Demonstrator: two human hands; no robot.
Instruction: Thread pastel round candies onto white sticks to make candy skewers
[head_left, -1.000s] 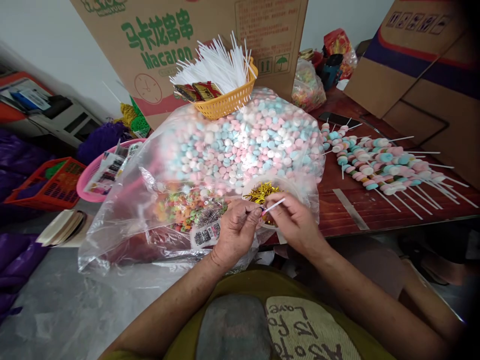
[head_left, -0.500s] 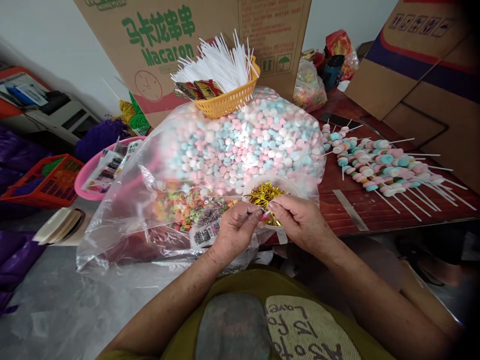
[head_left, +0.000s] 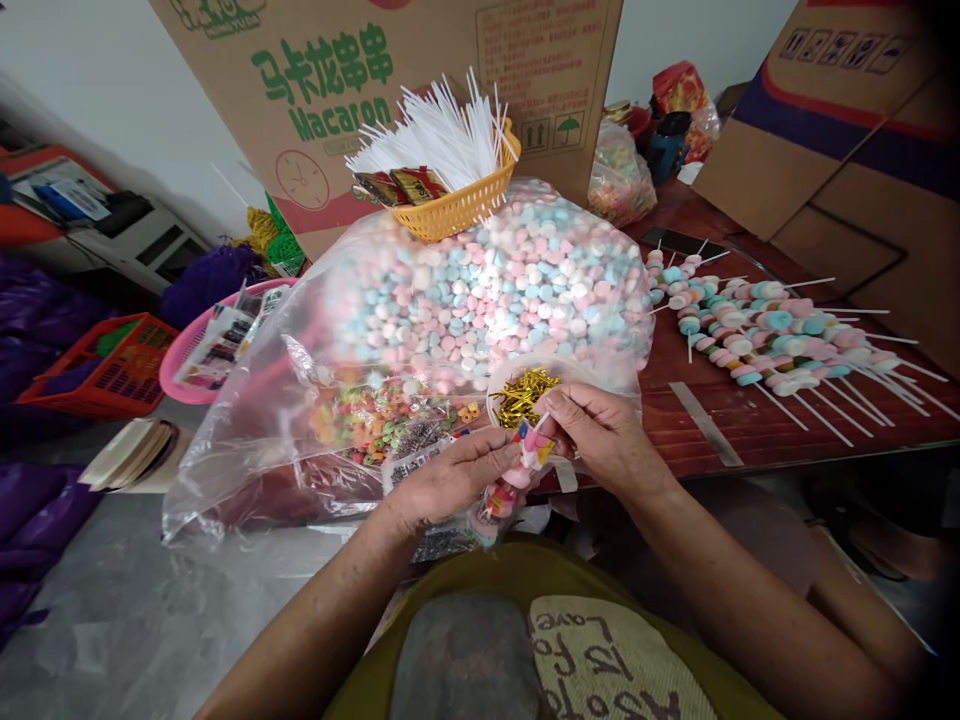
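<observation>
A marshmallow skewer in a clear printed wrapper (head_left: 501,497) slants down toward my lap. My left hand (head_left: 469,468) is closed around its upper part, thumb on top. At the gathered end of the wrapper, my right hand (head_left: 596,425) pinches the white stick. Whether a twist tie is also between those fingers, I cannot make out. Just behind both hands sits a white bowl (head_left: 491,400) of gold twist ties (head_left: 525,396). A large clear bag of pink, blue and white marshmallows (head_left: 465,290) lies beyond it, with colourful ring-shaped sweets (head_left: 375,418) at its near left.
Unwrapped marshmallow skewers (head_left: 780,335) are piled on the red table (head_left: 675,440) at right. A yellow basket (head_left: 457,210) of white sticks rests on the marshmallow bag, before a cardboard box (head_left: 555,90). At left are a pink basket (head_left: 180,365) and an orange crate (head_left: 120,375).
The wrapped skewer has come into view below my hands, its wrapped end tilted up. My left hand has shifted slightly left and lower, while my right hand has moved a little right.
</observation>
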